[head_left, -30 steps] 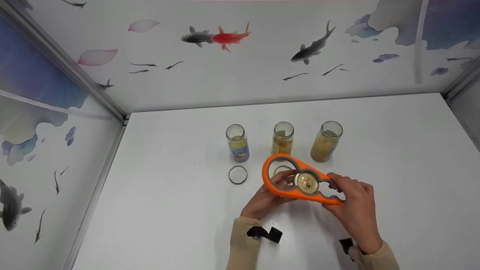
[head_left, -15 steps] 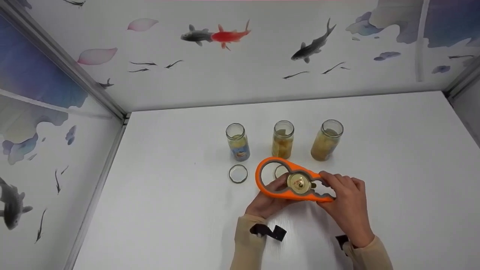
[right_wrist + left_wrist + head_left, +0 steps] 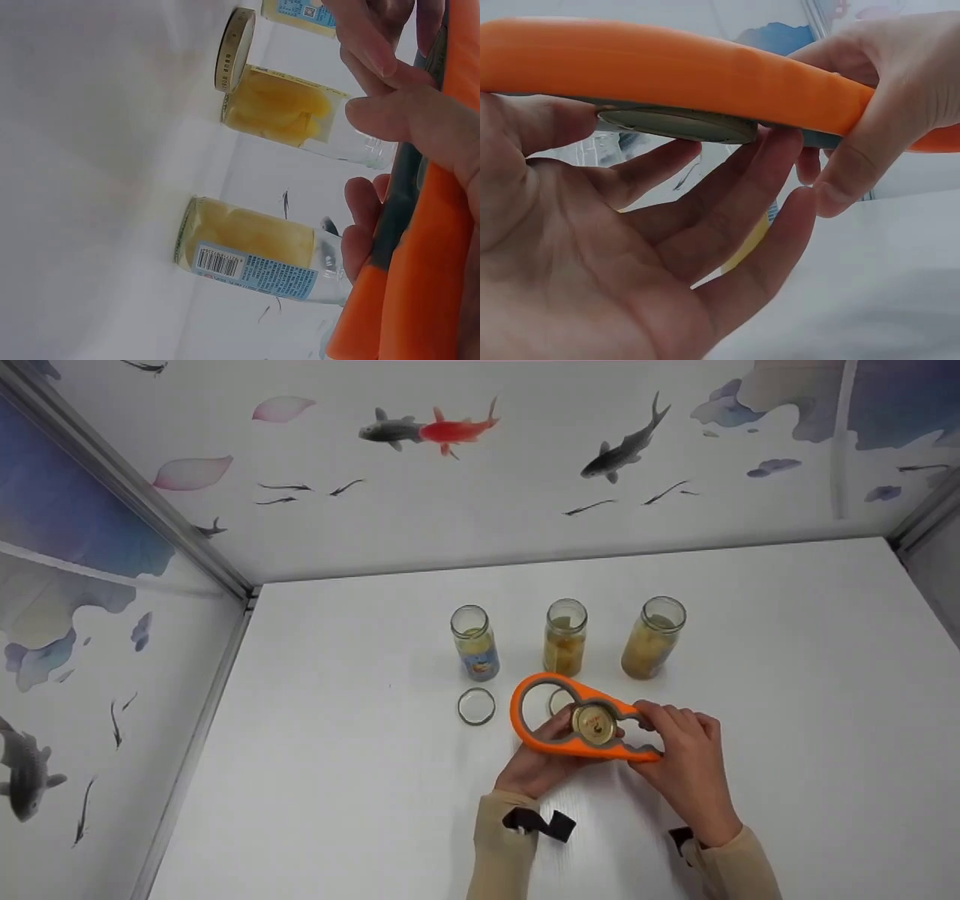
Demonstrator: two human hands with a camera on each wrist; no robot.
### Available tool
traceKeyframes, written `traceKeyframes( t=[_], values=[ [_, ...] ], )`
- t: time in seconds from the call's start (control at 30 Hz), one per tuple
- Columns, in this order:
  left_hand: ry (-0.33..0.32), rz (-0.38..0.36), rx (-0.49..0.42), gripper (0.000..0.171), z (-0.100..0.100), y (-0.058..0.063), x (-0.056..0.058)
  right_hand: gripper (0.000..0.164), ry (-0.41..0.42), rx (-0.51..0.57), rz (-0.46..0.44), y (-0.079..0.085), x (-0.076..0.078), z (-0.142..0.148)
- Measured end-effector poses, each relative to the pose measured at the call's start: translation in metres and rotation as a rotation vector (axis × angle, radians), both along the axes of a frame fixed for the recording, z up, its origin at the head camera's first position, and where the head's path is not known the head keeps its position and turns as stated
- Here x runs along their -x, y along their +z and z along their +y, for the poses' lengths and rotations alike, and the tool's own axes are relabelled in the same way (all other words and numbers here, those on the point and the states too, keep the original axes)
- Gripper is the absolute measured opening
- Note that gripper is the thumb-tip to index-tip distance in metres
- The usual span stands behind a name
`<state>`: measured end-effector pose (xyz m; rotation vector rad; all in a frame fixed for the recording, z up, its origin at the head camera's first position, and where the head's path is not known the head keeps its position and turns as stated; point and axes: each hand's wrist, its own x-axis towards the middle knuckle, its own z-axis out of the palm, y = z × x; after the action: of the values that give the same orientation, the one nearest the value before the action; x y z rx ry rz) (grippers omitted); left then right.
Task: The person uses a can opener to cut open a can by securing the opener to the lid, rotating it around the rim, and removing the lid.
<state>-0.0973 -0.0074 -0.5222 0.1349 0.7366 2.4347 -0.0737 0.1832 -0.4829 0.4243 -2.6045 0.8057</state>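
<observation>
My right hand [image 3: 690, 772] grips the handle ends of an orange jar opener [image 3: 559, 747] with grey inner edges, held above the table. A gold jar lid [image 3: 594, 724] sits in the opener's middle opening, printed side up. From below, my left hand [image 3: 536, 772] holds this lid by its edge; in the left wrist view the thumb meets one side of the lid's underside [image 3: 679, 126] and bent fingers the other. Beyond the opener stand three lidless glass jars: a left jar [image 3: 478, 656], a middle jar [image 3: 565, 649] and a right jar [image 3: 651, 649], with yellowish contents.
One lid [image 3: 476, 706] lies on the white table [image 3: 337, 772] before the left jar. Another lid [image 3: 560, 701] lies before the middle jar, partly hidden by the opener. Printed walls [image 3: 525, 517] with fish pictures close off the back and left.
Both hands have moved slightly left with the opener and the lid in it, mostly in the first half second. The jars and the lids on the table stay in place.
</observation>
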Motion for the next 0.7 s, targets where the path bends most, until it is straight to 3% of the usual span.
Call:
traceKeyframes(
  t=[0.4, 0.53, 0.7],
  values=[
    [0.011, 0.058, -0.004, 0.056, 0.002, -0.007, 0.001, 0.061, 0.014, 0.010, 0.004, 0.003, 0.000, 0.006],
    [-0.001, 0.070, 0.087, 0.046, 0.002, -0.011, 0.002, 0.061, -0.001, 0.042, -0.018, 0.009, -0.001, 0.009],
    [-0.018, 0.105, 0.137, 0.035, 0.004, -0.012, 0.006, 0.061, -0.017, 0.070, -0.018, 0.017, -0.003, 0.016]
  ],
)
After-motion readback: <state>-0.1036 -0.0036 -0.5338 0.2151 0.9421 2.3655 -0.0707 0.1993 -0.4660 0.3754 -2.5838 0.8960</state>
